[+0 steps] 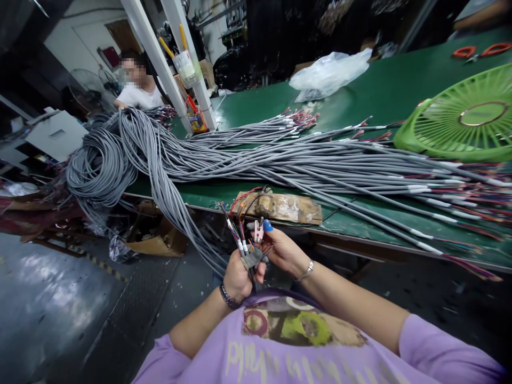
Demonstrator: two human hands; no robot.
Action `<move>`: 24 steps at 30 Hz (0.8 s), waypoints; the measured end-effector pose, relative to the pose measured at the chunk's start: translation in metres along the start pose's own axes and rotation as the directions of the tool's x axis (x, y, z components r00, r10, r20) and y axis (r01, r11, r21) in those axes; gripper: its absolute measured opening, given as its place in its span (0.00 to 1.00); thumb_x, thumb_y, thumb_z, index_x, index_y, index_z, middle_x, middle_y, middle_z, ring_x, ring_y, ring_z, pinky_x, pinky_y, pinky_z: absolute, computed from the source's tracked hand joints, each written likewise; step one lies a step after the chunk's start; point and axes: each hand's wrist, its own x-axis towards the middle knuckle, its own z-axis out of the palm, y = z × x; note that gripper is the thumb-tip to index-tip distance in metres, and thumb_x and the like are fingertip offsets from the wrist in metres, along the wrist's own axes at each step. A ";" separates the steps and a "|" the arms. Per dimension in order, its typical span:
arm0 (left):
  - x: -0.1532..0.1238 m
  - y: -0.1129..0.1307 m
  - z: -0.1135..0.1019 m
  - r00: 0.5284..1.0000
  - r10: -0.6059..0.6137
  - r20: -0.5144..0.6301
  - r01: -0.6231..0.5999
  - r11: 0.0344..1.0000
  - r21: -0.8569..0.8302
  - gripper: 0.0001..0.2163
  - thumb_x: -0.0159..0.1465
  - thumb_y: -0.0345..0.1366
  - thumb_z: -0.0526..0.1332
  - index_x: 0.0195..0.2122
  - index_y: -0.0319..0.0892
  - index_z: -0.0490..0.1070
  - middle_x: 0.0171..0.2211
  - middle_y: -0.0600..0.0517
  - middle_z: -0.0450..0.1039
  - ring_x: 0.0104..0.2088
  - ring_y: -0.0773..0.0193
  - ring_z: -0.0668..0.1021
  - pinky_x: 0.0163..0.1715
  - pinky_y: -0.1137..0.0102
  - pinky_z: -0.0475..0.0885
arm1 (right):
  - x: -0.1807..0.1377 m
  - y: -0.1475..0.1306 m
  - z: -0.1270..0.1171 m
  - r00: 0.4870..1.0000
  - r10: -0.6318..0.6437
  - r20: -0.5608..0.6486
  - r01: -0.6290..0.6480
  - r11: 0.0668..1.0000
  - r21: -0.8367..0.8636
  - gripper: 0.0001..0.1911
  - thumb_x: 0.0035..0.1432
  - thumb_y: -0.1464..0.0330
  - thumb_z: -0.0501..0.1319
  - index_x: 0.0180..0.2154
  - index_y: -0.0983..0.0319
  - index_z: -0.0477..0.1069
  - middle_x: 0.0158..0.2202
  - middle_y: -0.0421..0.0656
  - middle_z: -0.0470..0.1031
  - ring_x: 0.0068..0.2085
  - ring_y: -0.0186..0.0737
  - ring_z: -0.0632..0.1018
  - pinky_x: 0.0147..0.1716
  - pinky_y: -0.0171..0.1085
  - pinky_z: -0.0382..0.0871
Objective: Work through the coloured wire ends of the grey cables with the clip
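Observation:
My left hand (239, 274) is closed round the ends of several grey cables (206, 255), just off the table's front edge. Its thumb has a grey wrap. From that grip stick up the white-banded cable ends with thin coloured wires (240, 234). My right hand (285, 249), with a blue cover on one fingertip, pinches thin wires close to the left thumb. A small pale pink clip (258, 231) shows beside the blue fingertip; whether the hand touches it I cannot tell. Behind both hands, a wooden board (294, 208) with a worn lump and red and black leads lies at the edge.
Long bundles of grey cable (304, 160) cover the green table (256, 101), coiled at the left. A green fan (464, 117) and orange-handled scissors (474, 52) are at the right. A plastic bag (330, 74) lies behind. Another person (140, 90) sits at far left.

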 end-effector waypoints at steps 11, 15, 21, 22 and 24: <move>-0.003 0.001 0.001 1.000 0.017 -0.022 -0.017 1.000 -0.007 0.13 0.49 0.43 0.66 0.25 0.39 0.68 0.11 0.56 0.66 0.09 0.73 0.63 0.08 0.78 0.56 | 0.000 0.000 -0.001 0.999 0.002 -0.032 -0.001 1.000 0.015 0.17 0.40 0.57 0.71 0.27 0.62 0.73 0.23 0.39 0.71 0.26 0.32 0.69 0.26 0.32 0.64; -0.005 0.001 0.002 0.997 0.060 -0.047 -0.058 0.998 0.027 0.14 0.50 0.45 0.66 0.26 0.39 0.68 0.11 0.56 0.66 0.09 0.73 0.64 0.08 0.78 0.56 | -0.001 -0.002 0.000 1.000 0.008 -0.017 -0.008 1.000 -0.019 0.18 0.43 0.55 0.69 0.28 0.63 0.73 0.23 0.39 0.71 0.25 0.32 0.69 0.27 0.33 0.64; -0.008 -0.005 0.001 0.971 0.174 -0.164 -0.140 0.970 0.197 0.16 0.50 0.47 0.67 0.24 0.39 0.67 0.14 0.56 0.68 0.10 0.74 0.66 0.10 0.78 0.55 | -0.016 -0.012 -0.003 0.982 0.159 0.106 -0.126 0.955 -0.268 0.21 0.45 0.52 0.67 0.30 0.63 0.72 0.27 0.41 0.73 0.26 0.33 0.71 0.27 0.34 0.64; -0.009 -0.006 0.000 0.969 0.181 -0.169 -0.142 0.965 0.222 0.16 0.50 0.47 0.66 0.23 0.39 0.66 0.14 0.56 0.68 0.10 0.74 0.66 0.10 0.78 0.54 | -0.020 -0.013 -0.003 0.980 0.160 0.119 -0.113 0.937 -0.331 0.20 0.44 0.53 0.68 0.30 0.63 0.71 0.27 0.40 0.73 0.26 0.33 0.71 0.27 0.33 0.63; -0.010 -0.008 -0.002 0.970 0.182 -0.162 -0.135 0.954 0.266 0.16 0.51 0.47 0.66 0.23 0.39 0.65 0.14 0.56 0.68 0.10 0.74 0.66 0.10 0.78 0.54 | -0.025 -0.013 -0.004 0.979 0.151 0.137 -0.078 0.897 -0.436 0.18 0.45 0.56 0.68 0.30 0.63 0.69 0.24 0.39 0.72 0.24 0.32 0.71 0.26 0.33 0.62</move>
